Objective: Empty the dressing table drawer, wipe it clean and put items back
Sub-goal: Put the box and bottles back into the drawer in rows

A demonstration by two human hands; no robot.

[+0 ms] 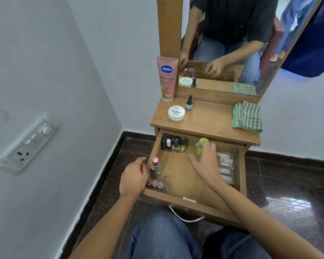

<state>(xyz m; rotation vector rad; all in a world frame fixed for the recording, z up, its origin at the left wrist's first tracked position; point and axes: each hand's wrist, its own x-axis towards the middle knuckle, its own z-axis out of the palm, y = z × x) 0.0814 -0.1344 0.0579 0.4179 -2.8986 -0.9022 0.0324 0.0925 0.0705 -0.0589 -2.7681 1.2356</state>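
Note:
The wooden drawer [178,174] of the dressing table stands pulled out. Inside it are several nail polish bottles [174,143] at the back left, more small bottles [156,168] along the left wall, a green container [202,144] at the back and a clear case [225,166] of tubes on the right. My right hand [206,162] hovers over the drawer with fingers spread, just in front of the green container, holding nothing. My left hand [134,177] rests on the drawer's left wall with fingers loosely curled.
On the tabletop [209,120] stand a pink Vaseline tube [166,79], a white nail polish remover jar [176,113], a small dark bottle [189,102] and a folded green checked cloth [248,116]. A mirror [230,43] rises behind. A wall is at left, my knees below.

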